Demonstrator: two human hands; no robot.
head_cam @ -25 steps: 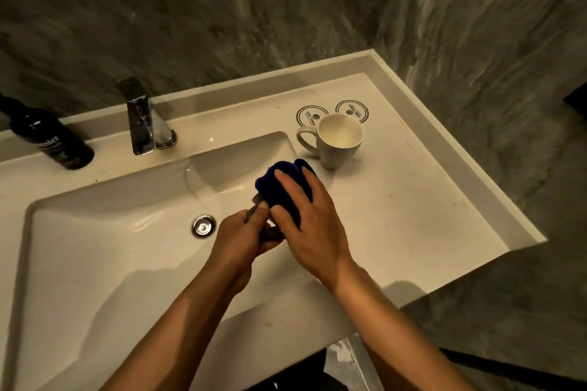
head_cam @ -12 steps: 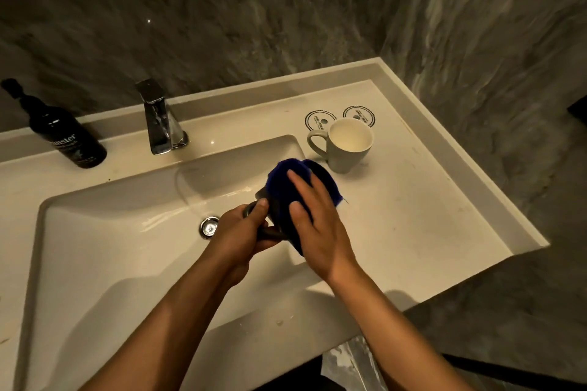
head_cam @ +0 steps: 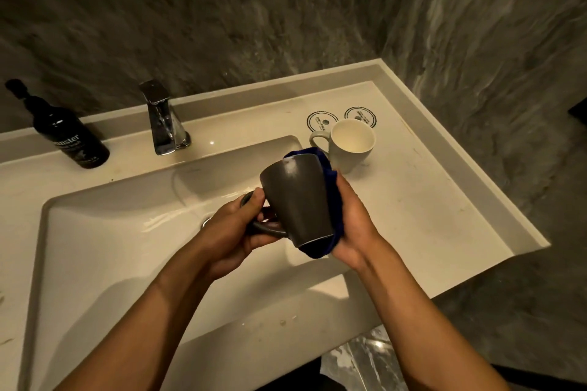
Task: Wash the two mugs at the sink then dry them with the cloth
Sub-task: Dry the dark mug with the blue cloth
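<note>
My left hand (head_cam: pixel 235 225) holds the dark mug (head_cam: pixel 297 197) by its handle above the sink (head_cam: pixel 104 232), fingers closed around it. My right hand (head_cam: pixel 352 225) presses the blue cloth (head_cam: pixel 330 168) against its side. The wet mug could slip from my hands and break.

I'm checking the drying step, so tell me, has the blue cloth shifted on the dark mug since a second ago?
Yes. The blue cloth was over the dark mug; now it's on the side facing the white mug.
</note>
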